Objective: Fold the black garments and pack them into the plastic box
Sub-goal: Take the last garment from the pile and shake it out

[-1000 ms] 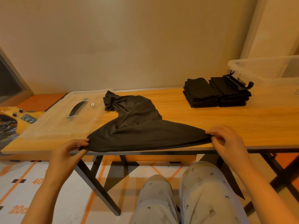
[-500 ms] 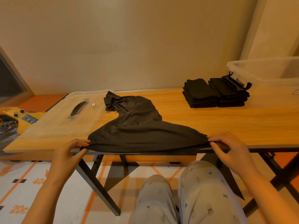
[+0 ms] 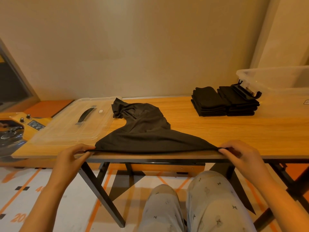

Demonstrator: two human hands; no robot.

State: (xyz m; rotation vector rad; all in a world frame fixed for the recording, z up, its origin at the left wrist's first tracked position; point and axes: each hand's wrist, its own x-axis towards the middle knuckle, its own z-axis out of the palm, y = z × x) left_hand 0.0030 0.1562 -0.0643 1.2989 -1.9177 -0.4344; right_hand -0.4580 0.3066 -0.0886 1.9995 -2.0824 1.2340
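A loose black garment (image 3: 147,133) lies on the wooden table (image 3: 217,131), its far end bunched up near the lid. Its near hem is stretched taut along the table's front edge. My left hand (image 3: 70,158) pinches the hem's left corner. My right hand (image 3: 240,154) pinches the right corner. Two stacks of folded black garments (image 3: 224,101) sit at the back right. Beside them stands the clear plastic box (image 3: 277,84), open at the top.
The box's clear lid (image 3: 71,124) with a dark handle lies flat on the table's left end. A yellow machine (image 3: 18,129) stands left of the table. My knees (image 3: 192,203) are under the front edge, between the black table legs.
Both hands have pulled the hem slightly nearer and wider apart, so the garment's front edge is now tighter along the table edge.
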